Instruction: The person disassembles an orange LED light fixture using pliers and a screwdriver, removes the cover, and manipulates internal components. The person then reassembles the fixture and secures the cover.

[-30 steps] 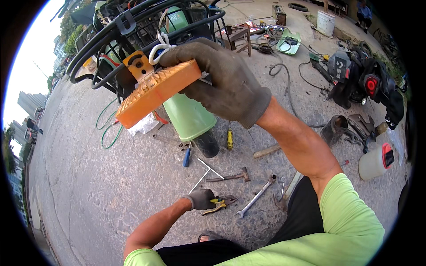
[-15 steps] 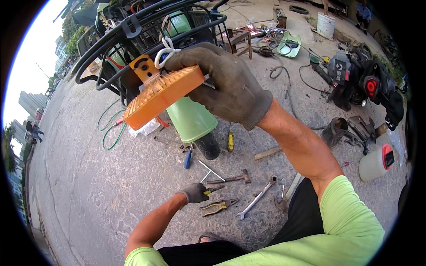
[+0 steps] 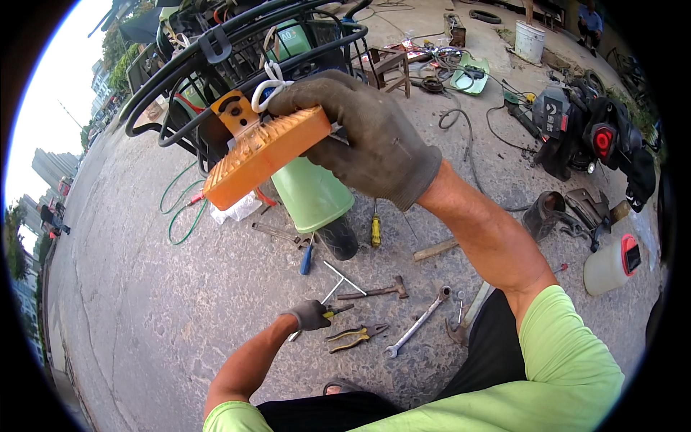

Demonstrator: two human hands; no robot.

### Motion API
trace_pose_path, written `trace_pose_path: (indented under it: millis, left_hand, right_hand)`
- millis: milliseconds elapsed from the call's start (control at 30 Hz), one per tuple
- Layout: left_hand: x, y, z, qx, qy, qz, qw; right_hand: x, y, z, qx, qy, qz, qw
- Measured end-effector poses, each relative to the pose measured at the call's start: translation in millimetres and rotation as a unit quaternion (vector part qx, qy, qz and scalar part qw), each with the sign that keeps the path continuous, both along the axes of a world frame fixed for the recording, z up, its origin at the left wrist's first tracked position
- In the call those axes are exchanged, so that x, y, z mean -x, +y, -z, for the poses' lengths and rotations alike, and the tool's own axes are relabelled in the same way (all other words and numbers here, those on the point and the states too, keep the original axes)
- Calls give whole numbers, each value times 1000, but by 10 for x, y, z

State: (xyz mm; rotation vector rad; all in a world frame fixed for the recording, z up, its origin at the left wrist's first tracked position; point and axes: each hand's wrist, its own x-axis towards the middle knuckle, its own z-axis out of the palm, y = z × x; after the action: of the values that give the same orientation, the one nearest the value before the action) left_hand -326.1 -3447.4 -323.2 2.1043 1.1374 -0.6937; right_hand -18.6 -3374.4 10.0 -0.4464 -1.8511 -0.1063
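My right hand, in a dark grey glove, is closed round the end of an orange rectangular lamp with a ribbed back and a slotted bracket. A looped white cord hangs beside its fingers. The lamp is held up before the black front rack of a vehicle, above its light green mudguard. Low down, my gloved left hand is closed on a yellow-and-black-handled tool, its kind unclear. Under this hand runs the shaft of a T-handle wrench.
Pliers, a hammer, a combination wrench and screwdrivers lie on the concrete. A plastic jug stands at right, near a dark vehicle part with a red light. A green cable curls at left.
My left hand has shifted slightly left with the yellow-handled tool, and the lower end of the T-handle wrench now shows. The right hand and the orange lamp are almost unmoved.
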Motion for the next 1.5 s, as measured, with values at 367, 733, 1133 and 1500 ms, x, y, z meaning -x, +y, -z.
trace_pose_path:
  millis: [367,733,1133,1500]
  left_hand:
    - [178,69,170,18,46,-21,999]
    - [260,74,245,10,55,-24,998]
    - [319,85,244,17,70,-20,997]
    - [256,94,129,29,82,-11,996]
  right_hand:
    - [-7,-16,-7,6,1,1,1000]
    - [-1,-9,-2,10,0,-1,1000]
    - [-13,-16,-18,13,1,-8,1000]
    - [-33,-36,-23,21,-10,-5,1000]
